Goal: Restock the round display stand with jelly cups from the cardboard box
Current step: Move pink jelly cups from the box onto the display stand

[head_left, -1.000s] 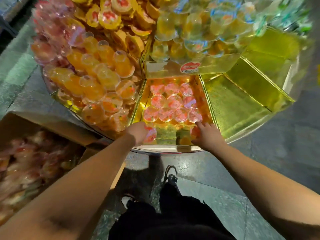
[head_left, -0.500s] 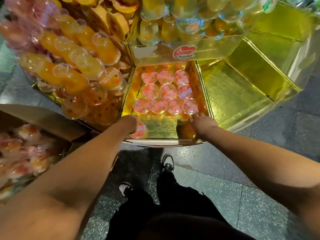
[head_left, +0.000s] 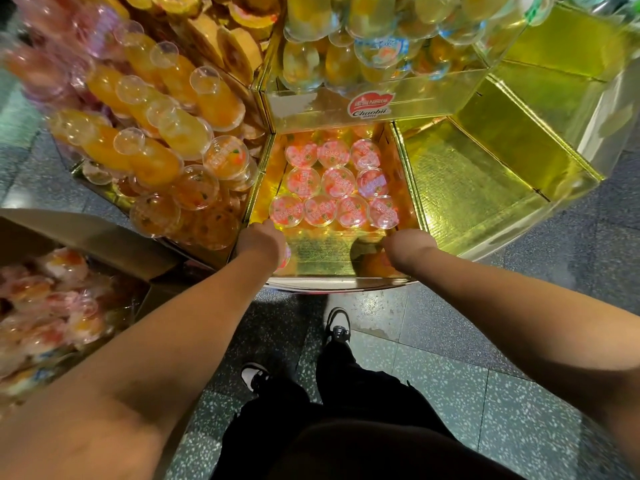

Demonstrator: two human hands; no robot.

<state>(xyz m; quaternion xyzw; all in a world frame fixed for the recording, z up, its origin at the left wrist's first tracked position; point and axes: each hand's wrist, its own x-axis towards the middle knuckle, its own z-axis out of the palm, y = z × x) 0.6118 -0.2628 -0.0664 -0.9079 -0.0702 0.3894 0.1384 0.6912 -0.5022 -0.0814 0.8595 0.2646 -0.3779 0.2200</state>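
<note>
Small, light, slick clear-plastic pink jelly cups [head_left: 337, 192] rowed in gold stand bay [head_left: 408, 188] at frame centre, best pinched by rigid rims; left hand [head_left: 260, 242] gripping one, right hand [head_left: 408, 245] grip unclear.

Just the one cam here, strapped to the person's head, wide-angle and tilted steeply forward and down, so you're looking along both bare forearms to the left hand [head_left: 260, 242] and right hand [head_left: 408, 244] at the near edge of the round display stand [head_left: 339, 283]. It's close in: the stand's gold compartments fill the whole top half and bend with the lens, the cardboard box [head_left: 104, 242] gets cut off at the left edge, and the person's dark trousers and shoes on the speckled floor [head_left: 485, 393] sit bottom center. No second view to overlap with.
</note>
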